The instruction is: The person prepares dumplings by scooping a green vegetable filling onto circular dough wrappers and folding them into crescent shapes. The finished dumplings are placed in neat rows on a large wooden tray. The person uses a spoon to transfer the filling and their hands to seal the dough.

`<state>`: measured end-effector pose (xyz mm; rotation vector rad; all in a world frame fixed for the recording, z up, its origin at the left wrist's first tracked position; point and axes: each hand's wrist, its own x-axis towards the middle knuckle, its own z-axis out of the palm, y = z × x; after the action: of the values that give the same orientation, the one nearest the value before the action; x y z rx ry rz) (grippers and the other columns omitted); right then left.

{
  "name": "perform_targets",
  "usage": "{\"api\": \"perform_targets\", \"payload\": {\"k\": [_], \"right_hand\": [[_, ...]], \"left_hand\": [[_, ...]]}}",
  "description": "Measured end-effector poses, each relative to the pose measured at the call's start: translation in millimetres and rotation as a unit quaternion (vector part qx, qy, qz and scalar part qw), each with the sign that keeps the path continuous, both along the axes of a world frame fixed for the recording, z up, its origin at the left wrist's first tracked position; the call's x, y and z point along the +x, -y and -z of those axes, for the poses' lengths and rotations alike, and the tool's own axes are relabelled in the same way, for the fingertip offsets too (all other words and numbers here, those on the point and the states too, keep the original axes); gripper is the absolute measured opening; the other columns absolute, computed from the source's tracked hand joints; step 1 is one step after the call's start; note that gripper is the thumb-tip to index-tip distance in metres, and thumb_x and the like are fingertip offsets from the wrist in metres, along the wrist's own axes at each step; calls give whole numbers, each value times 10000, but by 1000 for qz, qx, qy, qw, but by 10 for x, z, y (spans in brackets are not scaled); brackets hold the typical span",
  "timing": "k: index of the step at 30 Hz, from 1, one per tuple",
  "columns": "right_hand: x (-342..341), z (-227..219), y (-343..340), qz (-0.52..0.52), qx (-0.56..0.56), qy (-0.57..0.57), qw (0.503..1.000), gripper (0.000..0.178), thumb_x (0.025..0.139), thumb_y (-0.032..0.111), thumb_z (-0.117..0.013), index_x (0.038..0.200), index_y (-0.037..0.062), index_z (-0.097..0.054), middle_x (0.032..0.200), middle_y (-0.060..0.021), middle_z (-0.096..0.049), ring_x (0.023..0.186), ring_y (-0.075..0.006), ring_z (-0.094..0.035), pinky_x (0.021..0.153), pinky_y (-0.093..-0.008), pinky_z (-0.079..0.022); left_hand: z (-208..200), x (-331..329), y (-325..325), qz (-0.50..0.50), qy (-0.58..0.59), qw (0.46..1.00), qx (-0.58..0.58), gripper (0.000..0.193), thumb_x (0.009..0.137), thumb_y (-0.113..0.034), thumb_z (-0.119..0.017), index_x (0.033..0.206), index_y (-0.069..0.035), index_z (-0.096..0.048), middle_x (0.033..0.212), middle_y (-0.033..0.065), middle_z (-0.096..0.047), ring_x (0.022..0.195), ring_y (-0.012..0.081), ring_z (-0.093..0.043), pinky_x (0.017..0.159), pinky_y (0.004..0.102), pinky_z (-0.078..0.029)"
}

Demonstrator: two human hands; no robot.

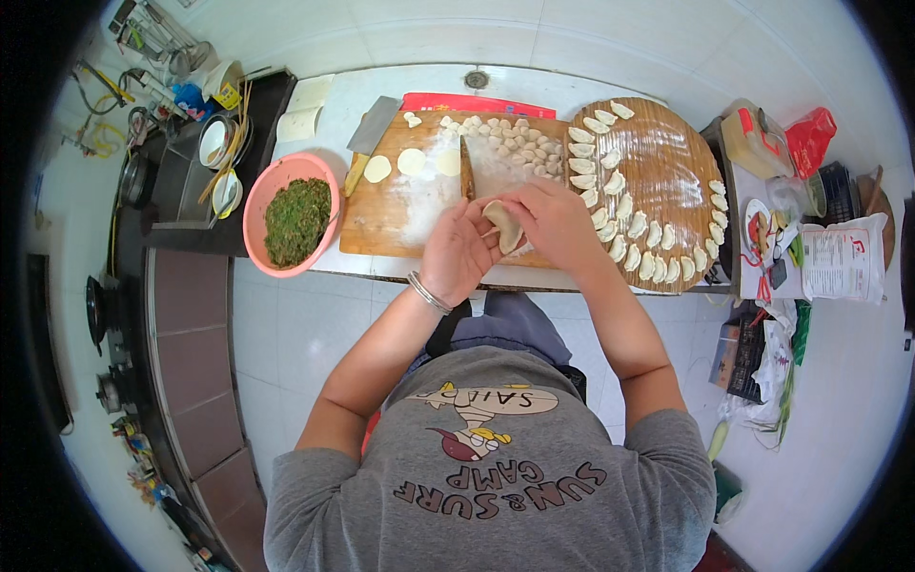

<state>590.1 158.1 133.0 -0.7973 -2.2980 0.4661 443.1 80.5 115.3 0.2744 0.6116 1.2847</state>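
Note:
Over the front edge of the floured wooden board, a half-folded dumpling is between my two hands. My left hand is palm up, with the dumpling resting against its curled fingers. From the other side my right hand pinches the dumpling's upper edge. A rolling pin lies on the board just beyond my left fingertips. Left of it are three round dough wrappers, and to its right many small dough pieces are scattered in flour.
At the left stands a pink bowl of green filling. A cleaver rests across the board's far left corner. To the right, a round wooden board carries rows of finished dumplings. A white bag stands farther right.

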Motion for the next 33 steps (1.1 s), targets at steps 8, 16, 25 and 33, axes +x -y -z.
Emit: {"api": "perform_targets", "payload": {"k": [8,16,25,33], "right_hand": [[129,-167,325,71,-110,-20,991,151,823,211,-630,789,66,-608,699,-123,-607,613,-303,-592,534,-389,-450],[16,165,389,78,-89,-9,993,171,849,209,-605,847,40,-586,675,-146,-606,591,-317,-593,531,-401,-453],[191,-3,331,-33,28,-104,994,118,788,40,-609,899,82,-600,878,-85,-610,735,-250,-602,589,-343,-487],[110,48,413,24,-62,-175,982,134,739,0,-659,827,36,-565,762,-87,-578,660,-241,-598,566,-314,-492]], "left_hand": [[-150,-6,-9,-94,136,986,-11,633,941,-503,-276,1280,14,-412,1292,228,-451,1229,365,-429,1030,483,-350],[-106,104,-3,-104,128,986,0,602,943,-487,-294,1274,1,-414,1311,240,-432,1246,367,-410,1028,456,-348],[-188,128,21,-112,153,982,-1,579,945,-469,-305,1274,-4,-408,1302,245,-435,1236,360,-418,1021,441,-357],[-197,207,69,-107,97,989,30,551,949,-441,-298,1278,-11,-396,1289,231,-450,1219,333,-434,1032,437,-342]]}}
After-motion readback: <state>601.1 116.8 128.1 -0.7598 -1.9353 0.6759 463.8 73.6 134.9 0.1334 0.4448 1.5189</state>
